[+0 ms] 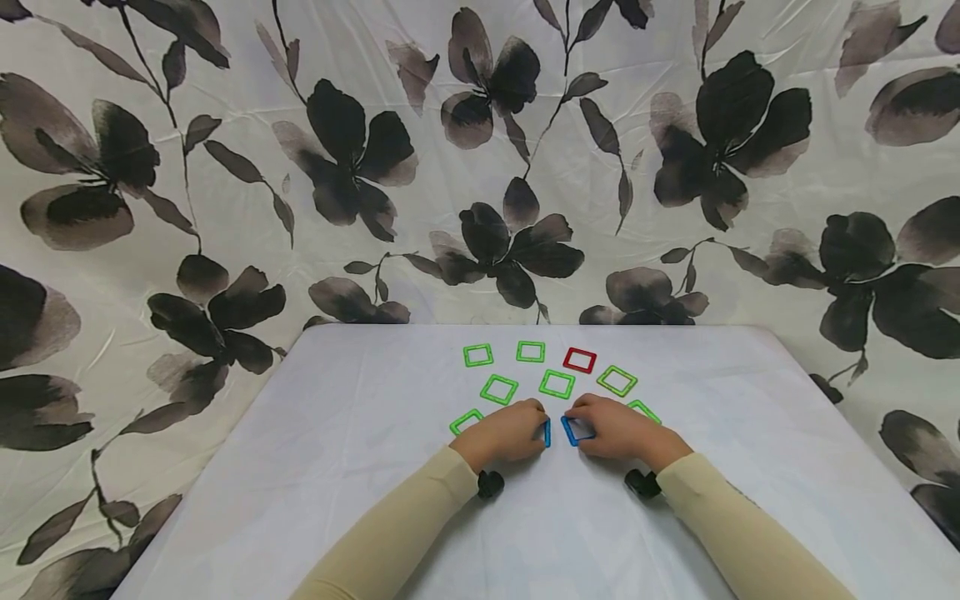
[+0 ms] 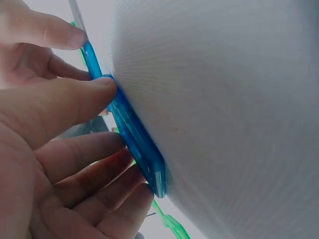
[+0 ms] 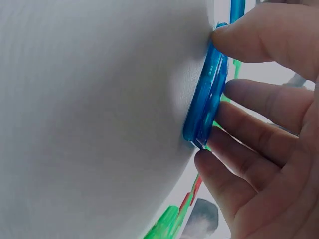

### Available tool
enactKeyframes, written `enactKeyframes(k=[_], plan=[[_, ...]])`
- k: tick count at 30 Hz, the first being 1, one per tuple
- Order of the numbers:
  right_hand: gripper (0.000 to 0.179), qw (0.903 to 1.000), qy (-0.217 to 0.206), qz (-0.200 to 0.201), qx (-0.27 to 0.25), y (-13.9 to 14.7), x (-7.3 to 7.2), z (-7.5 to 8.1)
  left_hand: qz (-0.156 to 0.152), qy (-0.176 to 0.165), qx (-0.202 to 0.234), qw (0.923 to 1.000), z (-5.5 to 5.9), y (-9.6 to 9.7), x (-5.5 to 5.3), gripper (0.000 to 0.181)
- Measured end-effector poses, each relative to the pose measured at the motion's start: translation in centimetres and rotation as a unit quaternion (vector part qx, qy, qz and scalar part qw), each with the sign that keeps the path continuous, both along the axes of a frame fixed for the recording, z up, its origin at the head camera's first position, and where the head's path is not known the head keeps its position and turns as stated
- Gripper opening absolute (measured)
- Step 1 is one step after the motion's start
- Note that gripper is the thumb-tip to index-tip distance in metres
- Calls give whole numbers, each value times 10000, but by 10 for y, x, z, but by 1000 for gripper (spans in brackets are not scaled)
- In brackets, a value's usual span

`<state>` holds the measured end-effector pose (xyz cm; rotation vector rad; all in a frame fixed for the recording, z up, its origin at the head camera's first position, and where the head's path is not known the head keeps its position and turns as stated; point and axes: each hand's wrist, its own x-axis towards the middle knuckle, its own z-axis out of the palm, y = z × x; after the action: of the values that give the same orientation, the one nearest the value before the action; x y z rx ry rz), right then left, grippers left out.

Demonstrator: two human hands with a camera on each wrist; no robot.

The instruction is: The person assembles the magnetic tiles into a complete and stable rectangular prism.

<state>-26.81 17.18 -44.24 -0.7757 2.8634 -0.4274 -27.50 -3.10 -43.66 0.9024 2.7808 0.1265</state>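
Along the left of the white table [image 1: 352,425], a left sleeve [image 1: 397,525] is being seen. Beyond it, a green frame [image 1: 465,415] is being partly covered by the left hand [image 1: 513,430], and a far-left green frame [image 1: 480,364] is lying well past it. A dark wrist device [image 1: 491,484] is being worn under the left wrist. Near the knuckles, a tilted green frame [image 1: 506,379] is resting flat. By the left hand, the left blue frame [image 1: 547,432] is being gripped, thumb at one end and fingertips along its side. Behind it, a back green frame [image 1: 531,342] and a middle green frame [image 1: 561,373] are being displayed.

Just to the right, apart from the first, the right blue frame [image 1: 569,432] is being pinched between the thumb and fingers of the right hand [image 1: 618,429]. Whether either blue frame is being lifted clear of the table cannot quite be told. Beyond are lying a red frame [image 1: 577,369] and a yellow-green frame [image 1: 625,373]. A second wrist device [image 1: 642,483] is being worn on the right wrist, behind which a last green frame [image 1: 647,410] is being partly hidden. Rightmost, a right sleeve [image 1: 738,525] is being seen.
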Motion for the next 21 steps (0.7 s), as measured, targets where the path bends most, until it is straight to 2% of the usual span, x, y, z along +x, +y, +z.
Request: enactKeyframes(k=[21], plan=[[45,9998,143,-143,-17,-17,3,2,-157,96,19,9998,1,0,-5,42]])
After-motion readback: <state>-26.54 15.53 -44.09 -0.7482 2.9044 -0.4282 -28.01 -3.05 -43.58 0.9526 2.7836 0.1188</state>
